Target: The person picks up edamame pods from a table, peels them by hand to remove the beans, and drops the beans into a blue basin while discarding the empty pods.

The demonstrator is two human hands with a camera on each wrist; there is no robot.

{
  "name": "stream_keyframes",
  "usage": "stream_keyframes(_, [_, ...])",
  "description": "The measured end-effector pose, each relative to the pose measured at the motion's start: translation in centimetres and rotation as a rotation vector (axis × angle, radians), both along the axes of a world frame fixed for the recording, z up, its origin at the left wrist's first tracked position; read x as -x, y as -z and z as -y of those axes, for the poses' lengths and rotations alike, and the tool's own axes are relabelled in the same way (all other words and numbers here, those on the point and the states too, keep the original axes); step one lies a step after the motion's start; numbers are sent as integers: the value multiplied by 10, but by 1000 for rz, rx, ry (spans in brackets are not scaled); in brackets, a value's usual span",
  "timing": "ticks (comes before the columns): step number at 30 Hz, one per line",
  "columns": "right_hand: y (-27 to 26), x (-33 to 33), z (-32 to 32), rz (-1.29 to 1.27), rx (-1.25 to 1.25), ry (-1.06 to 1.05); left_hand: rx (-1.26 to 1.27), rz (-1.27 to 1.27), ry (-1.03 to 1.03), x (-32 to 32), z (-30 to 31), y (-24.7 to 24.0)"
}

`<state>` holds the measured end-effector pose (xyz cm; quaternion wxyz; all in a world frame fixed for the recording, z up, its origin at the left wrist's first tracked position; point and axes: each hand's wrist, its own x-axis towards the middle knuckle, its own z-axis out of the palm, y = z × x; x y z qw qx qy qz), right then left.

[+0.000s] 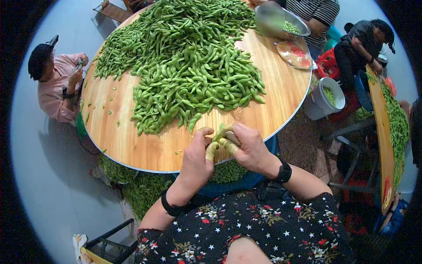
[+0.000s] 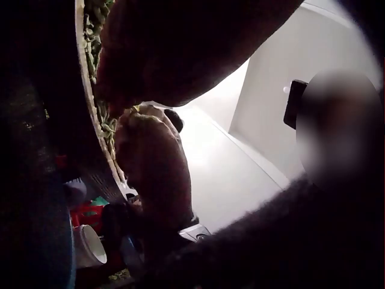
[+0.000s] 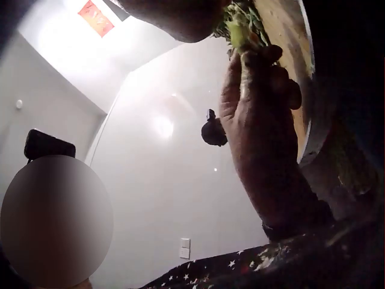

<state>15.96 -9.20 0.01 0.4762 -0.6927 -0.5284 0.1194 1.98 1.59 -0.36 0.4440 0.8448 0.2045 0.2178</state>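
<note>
Close over the front edge of the round wooden table (image 1: 162, 154), both hands meet at a green soybean pod (image 1: 219, 133). My left hand (image 1: 197, 156) pinches it from the left, and my right hand (image 1: 249, 147) grips its other side. Yellowish coverings wrap some of the fingers (image 1: 212, 151). A large heap of green pods (image 1: 193, 83) lies just beyond the hands. From the right wrist, the pod (image 3: 239, 36) shows pale green at the tips of the left hand (image 3: 258, 120). The left wrist view is dark, with the right hand (image 2: 157, 165) across from the camera.
Below the table edge stands a blue tub (image 1: 251, 179) with green matter in it. At the table's far right are a metal bowl (image 1: 301, 27) and a plastic-wrapped packet (image 1: 294, 53). A white bucket (image 1: 324, 99) stands at right; other people sit around.
</note>
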Motion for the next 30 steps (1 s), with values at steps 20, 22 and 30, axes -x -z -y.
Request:
stream_keyframes(20, [6, -4, -3, -23, 35, -206, 50, 77, 240, 6, -4, -7])
stream_keyframes(22, [3, -1, -3, -119, 24, -149, 8, 49, 193, 4, -3, -4])
stream_keyframes(30, [2, -5, 26, -150, 224, -513, -48, -29, 144, 20, -21, -1])
